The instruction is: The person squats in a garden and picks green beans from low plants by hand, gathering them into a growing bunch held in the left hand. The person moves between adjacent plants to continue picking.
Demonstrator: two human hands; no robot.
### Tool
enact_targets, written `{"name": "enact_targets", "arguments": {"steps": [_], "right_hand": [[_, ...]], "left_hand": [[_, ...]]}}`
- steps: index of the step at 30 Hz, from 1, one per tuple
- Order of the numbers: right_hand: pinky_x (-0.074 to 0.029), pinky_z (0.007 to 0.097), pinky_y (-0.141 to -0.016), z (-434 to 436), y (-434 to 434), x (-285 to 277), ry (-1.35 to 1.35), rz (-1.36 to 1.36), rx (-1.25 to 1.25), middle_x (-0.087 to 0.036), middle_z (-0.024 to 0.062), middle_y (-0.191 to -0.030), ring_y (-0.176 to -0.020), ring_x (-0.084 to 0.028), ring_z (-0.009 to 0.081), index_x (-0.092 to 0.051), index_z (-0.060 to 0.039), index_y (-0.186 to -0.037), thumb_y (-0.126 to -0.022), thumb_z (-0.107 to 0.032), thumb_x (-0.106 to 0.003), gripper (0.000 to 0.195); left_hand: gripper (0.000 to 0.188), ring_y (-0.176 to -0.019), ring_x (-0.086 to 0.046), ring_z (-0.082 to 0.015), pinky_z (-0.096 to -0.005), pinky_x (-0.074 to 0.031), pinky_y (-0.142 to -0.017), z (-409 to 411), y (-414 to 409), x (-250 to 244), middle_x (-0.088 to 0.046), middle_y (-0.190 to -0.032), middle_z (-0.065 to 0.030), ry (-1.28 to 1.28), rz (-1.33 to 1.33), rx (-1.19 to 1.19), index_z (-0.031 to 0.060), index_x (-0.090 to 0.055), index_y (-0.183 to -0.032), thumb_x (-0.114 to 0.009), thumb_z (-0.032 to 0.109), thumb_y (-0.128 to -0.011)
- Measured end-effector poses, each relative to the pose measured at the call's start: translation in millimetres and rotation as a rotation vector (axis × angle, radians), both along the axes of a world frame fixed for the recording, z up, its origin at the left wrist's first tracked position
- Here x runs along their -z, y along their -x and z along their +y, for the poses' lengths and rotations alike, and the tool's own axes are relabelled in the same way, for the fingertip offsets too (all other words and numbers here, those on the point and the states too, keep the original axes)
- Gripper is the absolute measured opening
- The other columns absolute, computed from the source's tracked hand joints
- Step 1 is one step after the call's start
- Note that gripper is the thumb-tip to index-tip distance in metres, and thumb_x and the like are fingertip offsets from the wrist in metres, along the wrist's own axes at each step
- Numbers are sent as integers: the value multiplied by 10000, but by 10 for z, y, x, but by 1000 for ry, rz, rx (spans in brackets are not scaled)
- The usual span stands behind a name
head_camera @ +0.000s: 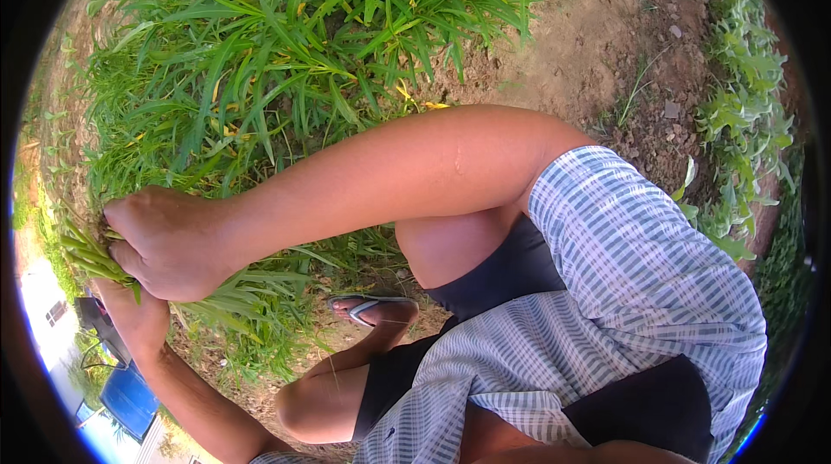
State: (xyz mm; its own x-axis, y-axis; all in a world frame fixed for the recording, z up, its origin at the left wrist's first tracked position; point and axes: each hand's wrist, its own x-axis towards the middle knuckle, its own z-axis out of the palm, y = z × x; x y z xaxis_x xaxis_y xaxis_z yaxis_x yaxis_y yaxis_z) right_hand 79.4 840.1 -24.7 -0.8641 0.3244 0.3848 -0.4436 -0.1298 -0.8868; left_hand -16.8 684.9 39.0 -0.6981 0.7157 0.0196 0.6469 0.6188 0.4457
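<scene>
A bunch of cut green stems (91, 255) with long narrow leaves is at the far left. My right hand (172, 243) is closed in a fist around it, knuckles up. The stem ends stick out to the left past my fingers, and leaves (234, 302) trail out to the right beneath my wrist. Just below, my left hand (135, 316) grips the same bunch from the other side; its fingers are mostly hidden behind the stems and my right hand. My right forearm crosses the view above the plants.
Dense leafy green plants (311, 42) grow in the soil ahead, some leaves yellow. Bare brown earth (584, 42) lies to the upper right, beside a row of paler leafy plants (740, 120). My sandalled foot (373, 311) rests on the ground. A blue object (130, 402) stands far off, lower left.
</scene>
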Motion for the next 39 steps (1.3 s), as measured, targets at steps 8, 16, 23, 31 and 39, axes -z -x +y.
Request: {"name": "enact_targets", "arguments": {"steps": [8,16,23,31,39], "right_hand": [[-531,362,-602,664,-831,646,-434,-135,-59,-649,128,-763,-672,-669,238,-644,29,-929,-846,-120,-699,179],[-527,467,-776,1789,-1572,2349,-1370,-1230,-336,-701,202,-856,-868,-689,349,-666,-1,-1051,-848,-128,-621,243],[-511,328,-596,1850,-1144,2333,-246,-1229,15,-690,145,-797,-776,-669,196,-657,15,-1040,-849,-169,-711,271],[-475,267,-462,1535,-899,2561,539,-1129,96,-659,103,-910,-669,-650,176,-597,-116,-1181,-1053,-345,-461,295],[-437,303,-451,1423,-712,2401,550,-1248,42,-650,111,-829,-611,-615,170,-628,-76,-1061,-1017,-276,-523,230]], "left_hand": [[521,-1107,-594,-267,-361,-450,-970,-272,-248,177,-591,-1170,-185,139,-90,-77,-28,-526,-1292,-724,-35,-810],[650,-1172,-578,-372,-416,-420,-1041,-701,-62,141,-598,-1245,-263,364,289,-70,-55,-452,-1422,-653,-87,-805],[653,-1174,-563,-403,-447,-427,-1027,-791,-107,246,-591,-1256,-266,354,330,-21,-43,-443,-1426,-661,-70,-811],[634,-1151,-571,-410,-443,-434,-1008,-778,-175,272,-608,-1236,-262,325,224,-106,-47,-458,-1412,-676,-56,-817],[591,-1122,-594,-405,-445,-438,-994,-869,-161,323,-637,-1200,-256,322,287,-104,-55,-488,-1375,-669,-68,-813]]}}
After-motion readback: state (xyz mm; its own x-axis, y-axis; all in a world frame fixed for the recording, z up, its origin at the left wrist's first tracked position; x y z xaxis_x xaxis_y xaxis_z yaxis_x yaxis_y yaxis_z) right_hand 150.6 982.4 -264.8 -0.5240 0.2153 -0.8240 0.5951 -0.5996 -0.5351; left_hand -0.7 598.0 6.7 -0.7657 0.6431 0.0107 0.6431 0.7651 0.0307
